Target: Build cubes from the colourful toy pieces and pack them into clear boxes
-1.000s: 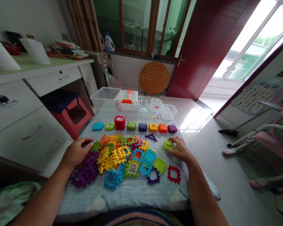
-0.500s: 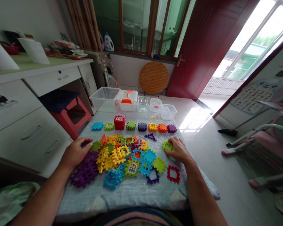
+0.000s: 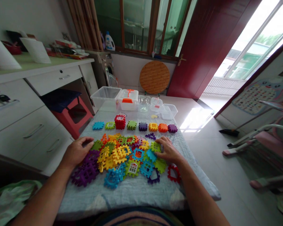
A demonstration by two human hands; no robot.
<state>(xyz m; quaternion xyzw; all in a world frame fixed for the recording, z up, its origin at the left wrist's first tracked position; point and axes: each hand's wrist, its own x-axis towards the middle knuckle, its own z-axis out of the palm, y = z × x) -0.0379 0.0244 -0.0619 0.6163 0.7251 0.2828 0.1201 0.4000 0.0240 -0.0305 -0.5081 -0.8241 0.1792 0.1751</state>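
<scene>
A pile of interlocking plastic building tiles lies in front of me, with purple tiles, yellow tiles and blue tiles in it. My right hand grips a light green tile over the pile's right edge, next to a blue tile. At the left edge, my left hand rests with thumb and fingers apart, nothing between them, close to an olive green tile. A red frame tile lies near my right forearm, partly hidden by it.
Behind the pile runs a row of colour-sorted stacks, among them a red stack and an orange stack. Farther back stand a clear bin, a lidded box with orange clips and smaller clear containers. A cloth covers the table.
My right hand has moved left with the light green tile, from beside the pile to its right edge. My left hand has stayed nearly still.
</scene>
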